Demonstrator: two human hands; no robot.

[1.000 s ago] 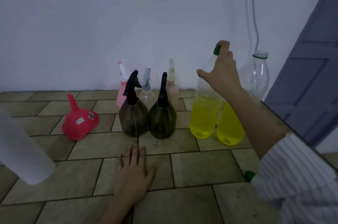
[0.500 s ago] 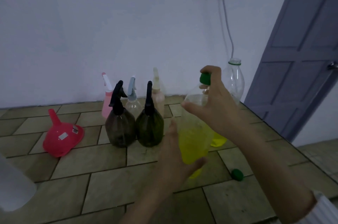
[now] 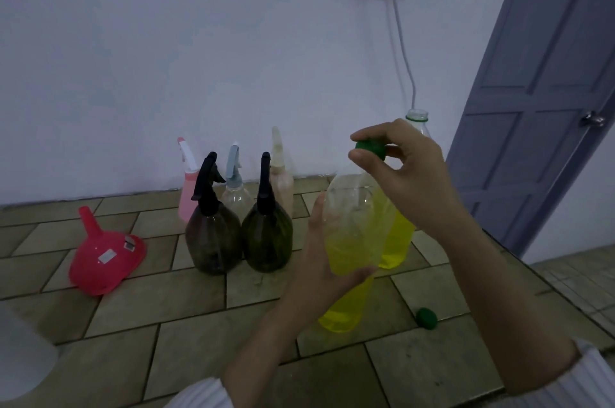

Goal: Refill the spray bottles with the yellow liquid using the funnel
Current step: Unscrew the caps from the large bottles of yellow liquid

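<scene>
My left hand (image 3: 319,271) grips the body of a clear bottle half full of yellow liquid (image 3: 352,241), held tilted above the tiled counter. My right hand (image 3: 406,174) pinches its green cap (image 3: 371,149) at the top. Behind it stands a second, uncapped bottle with yellow liquid (image 3: 399,237). Two dark spray bottles (image 3: 213,237) (image 3: 267,237) with black triggers stand in front of a pink one (image 3: 188,194), a clear one (image 3: 235,194) and a beige one (image 3: 282,184). The red funnel (image 3: 106,254) lies mouth down at the left.
A loose green cap (image 3: 426,318) lies on the tiled counter (image 3: 166,317) at the right. A white rounded object (image 3: 23,361) sits at the lower left edge. The counter's right edge drops toward a grey door (image 3: 549,91). A white cable (image 3: 404,51) hangs from a wall socket.
My right hand carried the capped bottle from beside the other one toward me. My left hand left the counter and took hold of its body. The view tilted upward.
</scene>
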